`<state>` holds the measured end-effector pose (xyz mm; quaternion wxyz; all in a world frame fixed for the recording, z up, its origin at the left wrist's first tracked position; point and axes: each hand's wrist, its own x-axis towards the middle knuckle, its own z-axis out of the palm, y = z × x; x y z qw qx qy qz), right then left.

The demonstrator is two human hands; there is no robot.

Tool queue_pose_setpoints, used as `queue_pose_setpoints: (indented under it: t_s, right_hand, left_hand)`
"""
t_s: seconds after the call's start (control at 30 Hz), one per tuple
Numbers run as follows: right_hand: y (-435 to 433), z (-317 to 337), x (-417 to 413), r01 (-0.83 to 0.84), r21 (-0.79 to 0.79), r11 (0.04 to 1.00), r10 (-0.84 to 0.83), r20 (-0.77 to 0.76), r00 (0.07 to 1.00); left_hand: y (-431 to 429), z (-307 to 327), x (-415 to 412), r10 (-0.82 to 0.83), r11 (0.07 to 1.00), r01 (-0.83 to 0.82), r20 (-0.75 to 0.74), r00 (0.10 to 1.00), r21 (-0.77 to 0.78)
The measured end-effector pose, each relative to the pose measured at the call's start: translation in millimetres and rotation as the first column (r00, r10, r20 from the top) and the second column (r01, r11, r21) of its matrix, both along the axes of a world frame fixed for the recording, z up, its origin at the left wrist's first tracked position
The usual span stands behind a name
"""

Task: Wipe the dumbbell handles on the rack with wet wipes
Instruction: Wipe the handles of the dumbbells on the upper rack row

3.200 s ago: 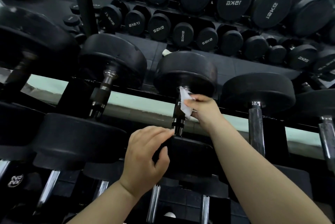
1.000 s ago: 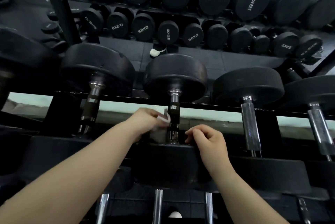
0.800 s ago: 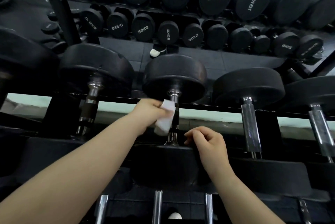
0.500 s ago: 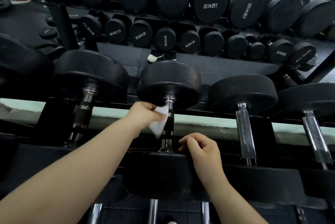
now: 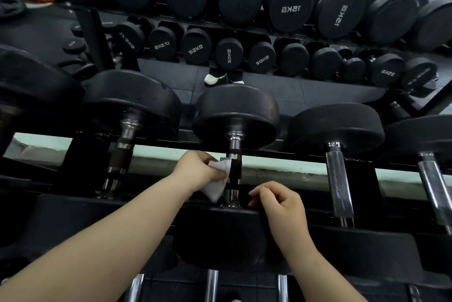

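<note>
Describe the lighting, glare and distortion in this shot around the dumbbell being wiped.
Head view: dim overall, black dumbbell heads barely separate from the dark rack; head view: glare streaks on the chrome handle at right; the white wet wipe in the left hand is the brightest spot; wide-angle distortion bows the rows of dumbbells toward the edges.

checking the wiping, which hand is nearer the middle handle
Left: left hand presses the wipe against the handle; right hand sits just right of its lower end, apart.
</note>
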<state>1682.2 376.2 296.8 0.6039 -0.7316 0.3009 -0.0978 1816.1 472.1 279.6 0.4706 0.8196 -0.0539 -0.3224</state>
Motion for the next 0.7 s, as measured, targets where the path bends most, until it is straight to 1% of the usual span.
queue_pose_setpoints:
  t_s: [0.1,0.17,0.23,0.27,0.33,0.4,0.43,0.47,0.5,0.57,0.6,0.63,0.7]
  right_hand:
    - [0.3,0.4,0.5,0.000,0.003,1.000,0.000,0.000,1.000]
    - [0.7,0.5,0.5,0.006,0.000,1.000,-0.006,0.001,1.000]
    - [0.6,0.9,0.2,0.007,0.003,1.000,-0.007,0.003,1.000]
    - [0.2,0.7,-0.1,0.006,0.006,1.000,-0.006,0.002,1.000]
    - [-0.1,0.2,-0.4,-0.002,0.006,1.000,0.003,-0.008,1.000]
    - [-0.5,0.6,0.0,-0.009,0.004,1.000,0.009,-0.017,1.000]
    - [-0.5,0.6,0.3,-0.010,0.003,1.000,0.010,-0.022,1.000]
    - [-0.5,0.6,0.1,-0.011,0.002,1.000,0.011,-0.026,1.000]
    - [-0.5,0.5,0.1,-0.011,0.002,1.000,0.011,-0.027,1.000]
    - [-0.2,0.7,0.1,-0.009,0.003,1.000,0.009,-0.022,1.000]
    - [0.1,0.6,0.2,-0.003,0.004,1.000,0.003,-0.017,1.000]
    - [0.2,0.4,0.3,0.005,0.005,1.000,-0.005,-0.012,1.000]
    - [0.4,-0.1,0.7,0.012,0.010,1.000,-0.012,-0.014,1.000]
  left_hand:
    - [-9.9,3.9,4.3,0.165,0.978,-0.167,-0.025,0.986,-0.122]
    - [-18.3,8.3,7.1,0.204,0.962,-0.203,-0.014,0.979,-0.181]
    - [-19.0,8.5,7.2,0.215,0.962,-0.215,-0.019,0.976,-0.168]
    - [-14.9,6.8,6.1,0.186,0.975,-0.184,0.004,0.983,-0.122]
    - [-1.6,-2.0,0.7,0.021,1.000,-0.021,0.064,0.998,-0.007]
    - [6.8,-3.7,-6.3,-0.142,0.987,0.132,0.102,0.985,0.095]
    - [6.5,-4.7,-6.9,-0.170,0.980,0.156,0.119,0.978,0.120]
    - [3.8,-4.9,-4.8,-0.142,0.986,0.128,0.145,0.979,0.103]
    - [0.0,-4.8,-1.8,-0.074,0.996,0.066,0.154,0.985,0.062]
    - [-7.4,-2.4,1.6,0.079,0.996,-0.074,0.120,0.990,-0.046]
    - [-8.4,-2.6,1.7,0.104,0.992,-0.097,0.096,0.990,-0.075]
    - [-6.8,-0.6,0.0,0.085,0.994,-0.079,0.072,0.994,-0.081]
    - [2.0,-2.8,-5.4,-0.041,0.997,0.041,0.011,0.999,-0.059]
